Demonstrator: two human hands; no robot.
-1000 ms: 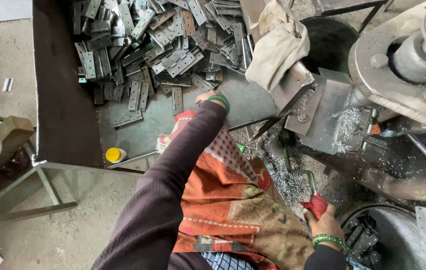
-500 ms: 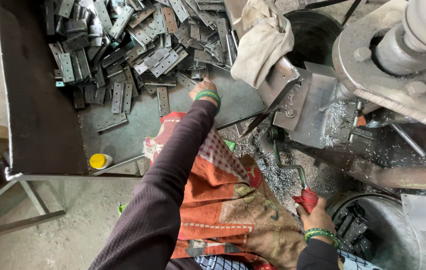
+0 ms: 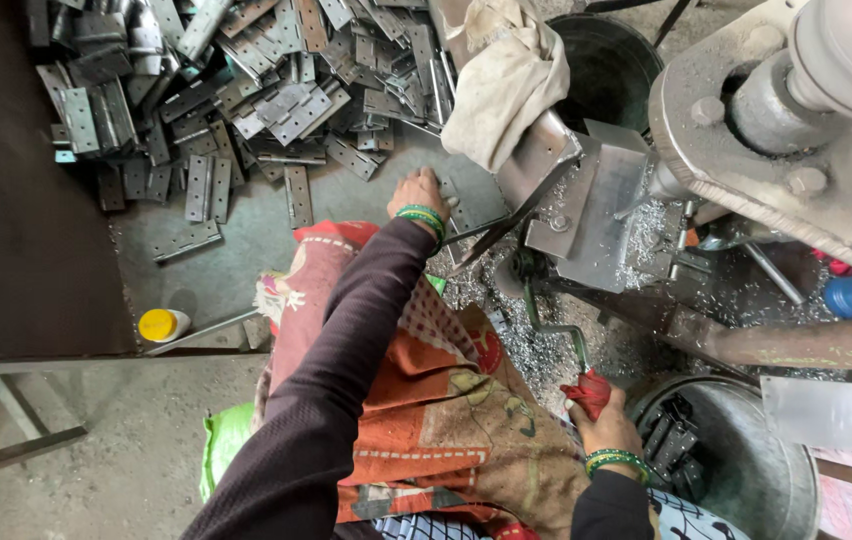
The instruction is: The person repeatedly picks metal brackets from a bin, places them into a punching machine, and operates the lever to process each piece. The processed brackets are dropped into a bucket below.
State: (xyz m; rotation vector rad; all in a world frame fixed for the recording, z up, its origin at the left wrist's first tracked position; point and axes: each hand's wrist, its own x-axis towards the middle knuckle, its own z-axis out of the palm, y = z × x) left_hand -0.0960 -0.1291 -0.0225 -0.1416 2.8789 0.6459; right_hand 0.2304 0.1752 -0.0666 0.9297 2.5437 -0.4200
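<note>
Gripping one red-wrapped handle (image 3: 586,392), right hand (image 3: 606,425)

Soft daylight, sharp focus, edges warped

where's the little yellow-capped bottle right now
In the head view the yellow-capped bottle lies at the lower left of the metal tray, near its front edge, below the pile of hinge plates and well left of the left hand.

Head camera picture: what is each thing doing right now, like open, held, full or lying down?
Left hand: flat on a metal plate.
Right hand: closed on the red-wrapped crank.
Hinges: piled loose.
Bucket: open, parts inside.
Cloth: draped over the machine.
Yellow-capped bottle: lying down.
</note>
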